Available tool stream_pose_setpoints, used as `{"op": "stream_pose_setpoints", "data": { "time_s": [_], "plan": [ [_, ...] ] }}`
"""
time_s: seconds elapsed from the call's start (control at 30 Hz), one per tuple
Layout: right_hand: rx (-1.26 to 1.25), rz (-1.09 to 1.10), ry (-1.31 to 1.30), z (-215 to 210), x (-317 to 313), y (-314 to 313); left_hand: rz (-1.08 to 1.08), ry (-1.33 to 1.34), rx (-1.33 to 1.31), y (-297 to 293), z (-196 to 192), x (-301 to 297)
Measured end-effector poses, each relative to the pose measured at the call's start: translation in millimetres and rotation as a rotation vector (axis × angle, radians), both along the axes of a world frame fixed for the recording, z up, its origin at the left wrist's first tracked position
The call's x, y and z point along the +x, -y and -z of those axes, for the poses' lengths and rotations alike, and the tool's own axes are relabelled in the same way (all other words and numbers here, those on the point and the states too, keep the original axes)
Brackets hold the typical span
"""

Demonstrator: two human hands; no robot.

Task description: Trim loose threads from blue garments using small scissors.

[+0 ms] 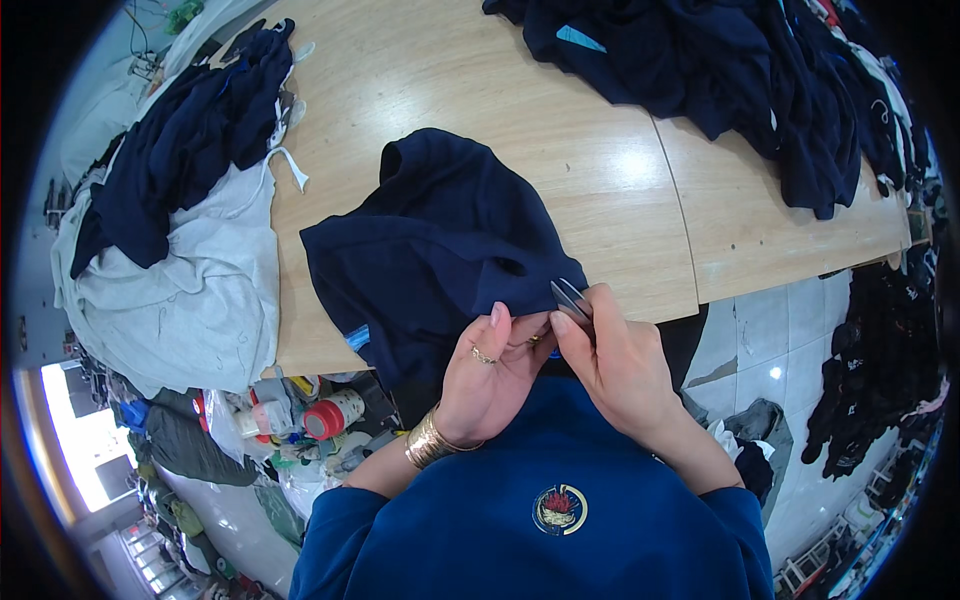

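Note:
A dark navy garment [440,230] lies bunched at the near edge of the table, with a bright blue patch at its lower left. My left hand [488,385] is closed on the garment's near edge, thumb raised, a ring and a wide gold bracelet on it. In my right hand [622,365] is a pair of thread snips [567,294], blades pointing up and left against the cloth's right corner. The fingertips of both hands meet close together at that edge, and what lies between them is partly hidden.
On the wooden table [390,80], navy garments [710,80] are heaped at the far right. More navy cloth [190,140] lies over light grey fabric [180,290] at the left. A red-lidded container [333,416] stands among clutter below the table; black clothes [880,360] lie at the right.

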State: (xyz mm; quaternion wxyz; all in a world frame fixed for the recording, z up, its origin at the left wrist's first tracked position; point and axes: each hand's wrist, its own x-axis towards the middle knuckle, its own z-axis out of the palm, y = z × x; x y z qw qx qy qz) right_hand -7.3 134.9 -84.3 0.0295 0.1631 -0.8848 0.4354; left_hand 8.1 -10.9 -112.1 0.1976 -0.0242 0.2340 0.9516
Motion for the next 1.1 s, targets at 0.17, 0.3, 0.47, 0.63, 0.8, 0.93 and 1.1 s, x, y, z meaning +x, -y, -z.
{"op": "stream_pose_setpoints", "data": {
  "time_s": [0.17, 0.3, 0.47, 0.63, 0.8, 0.93, 1.1],
  "plan": [
    [0.003, -0.020, 0.051, -3, -1, -2, 0.033, -0.011, -0.058, 0, -4, -2],
    [-0.055, -0.049, 0.151, -9, -2, -5, 0.089, -0.099, -0.100, 3, 1, -4],
    [-0.130, -0.088, 0.344, -14, -3, -8, 0.065, -0.048, -0.103, 3, 2, -2],
    [-0.167, -0.105, 0.403, -15, -4, -7, 0.062, -0.035, -0.076, 4, 4, -1],
    [-0.149, -0.097, 0.349, -12, -2, -7, 0.045, -0.017, -0.057, 3, 5, 0],
    [-0.185, -0.106, 0.395, -14, -2, -7, 0.048, -0.055, -0.116, 2, 2, -1],
    [-0.182, -0.107, 0.421, -16, -3, -7, 0.040, 0.010, -0.045, 2, 2, -1]
  ]
}}
